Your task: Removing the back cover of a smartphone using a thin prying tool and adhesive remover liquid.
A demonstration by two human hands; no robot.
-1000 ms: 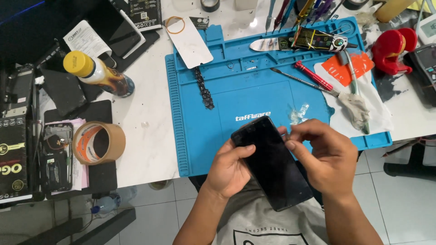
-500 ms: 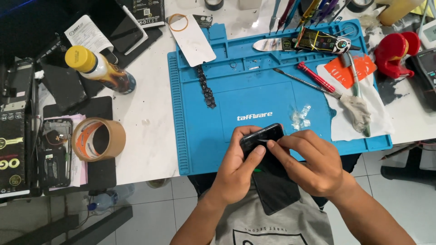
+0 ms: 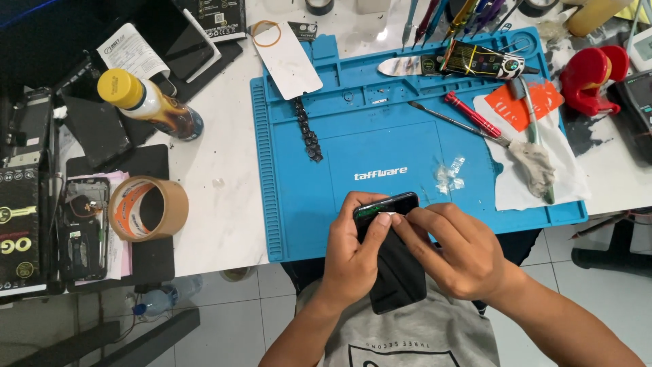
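A white bench (image 3: 217, 197) fills most of the frame, and on it a large blue work mat (image 3: 380, 143) with raised ribs along its left edge takes up the middle, bearing a small white printed mark at its centre. At the lower centre, over the mat's near edge, 2 hands hold a black phone (image 3: 394, 261) tilted with its top end toward the mat: the left hand (image 3: 353, 255) wraps the phone's left side, its fingers clamped on the body with the thumb pressing near the top edge, while the right hand (image 3: 462, 251) covers the right side, its fingers closed on the phone and the fingertips meeting the left thumb at the top. At the left edge lies a dark flat package (image 3: 19, 228) with white and yellow lettering. Right of it stands a roll of brown tape (image 3: 148, 208). In the upper left a bottle with a yellow cap (image 3: 146, 103) lies tilted, below a white rectangular paper label (image 3: 133, 51). A white cloth (image 3: 543, 163) with an orange card (image 3: 523, 105) sits at the mat's right, a red screwdriver (image 3: 473, 115) beside it, and small bits of clear film (image 3: 449, 173) lie just above the hands.
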